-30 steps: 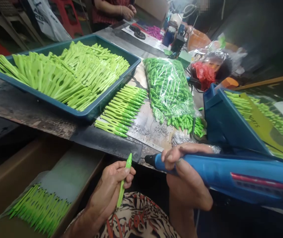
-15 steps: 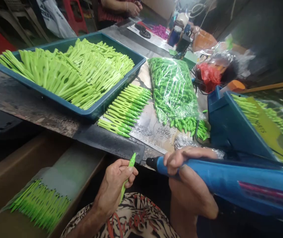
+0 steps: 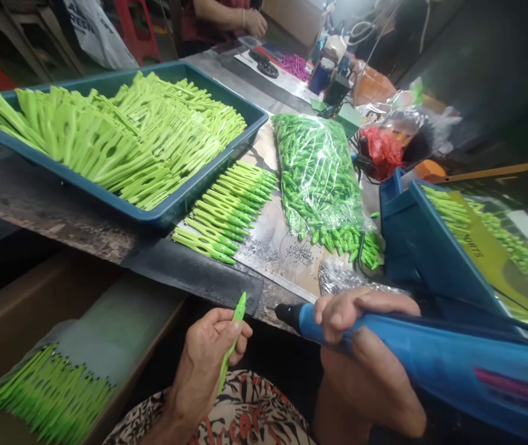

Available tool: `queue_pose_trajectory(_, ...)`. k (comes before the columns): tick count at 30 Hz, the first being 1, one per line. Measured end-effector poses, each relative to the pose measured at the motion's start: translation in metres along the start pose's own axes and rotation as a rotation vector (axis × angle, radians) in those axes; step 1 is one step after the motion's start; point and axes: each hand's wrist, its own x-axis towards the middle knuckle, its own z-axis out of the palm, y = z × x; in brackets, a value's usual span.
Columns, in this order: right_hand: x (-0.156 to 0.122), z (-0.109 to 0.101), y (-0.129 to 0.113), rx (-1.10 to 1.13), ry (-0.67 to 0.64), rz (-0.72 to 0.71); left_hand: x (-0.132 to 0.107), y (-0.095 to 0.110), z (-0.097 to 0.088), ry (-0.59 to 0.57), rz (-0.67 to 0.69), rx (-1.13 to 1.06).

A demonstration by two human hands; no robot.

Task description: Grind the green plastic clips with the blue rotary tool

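Pinching a green stick, left fingers close; right fingers wrap a blue tool

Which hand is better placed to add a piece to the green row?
Probably the left hand: it holds a green piece near the row; the right hand grips a blue tool.

Head-height view, facing forward (and down).

Held piece: glossy plastic. Tool body, tray: smooth plastic. Clear bag: shiny film. Desk: rough, matt.
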Motion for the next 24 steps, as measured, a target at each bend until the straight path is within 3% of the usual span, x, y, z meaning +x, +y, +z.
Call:
queue_pose_trajectory(5, -0.003, 0.000, 0.000, 0.008, -0.021, 0.042, 0.002, 0.001, -0.003, -0.034, -0.059, -0.049)
queue_pose_trajectory(12, -0.002, 0.007, 0.001, -0.021, 0.025, 0.025, 0.005, -0.012, -0.009, -0.051, 0.085, 0.167)
queue_pose_trajectory(18, -0.003, 0.016, -0.001, -0.032, 0.018, 0.066, 0.007, -0.016, -0.009, -0.086, 0.061, -0.008)
queue_pose_trajectory(24, -0.004, 0.019, -0.002, -0.017, -0.013, 0.097, 0.007, -0.015, -0.007, -0.052, 0.100, 0.138)
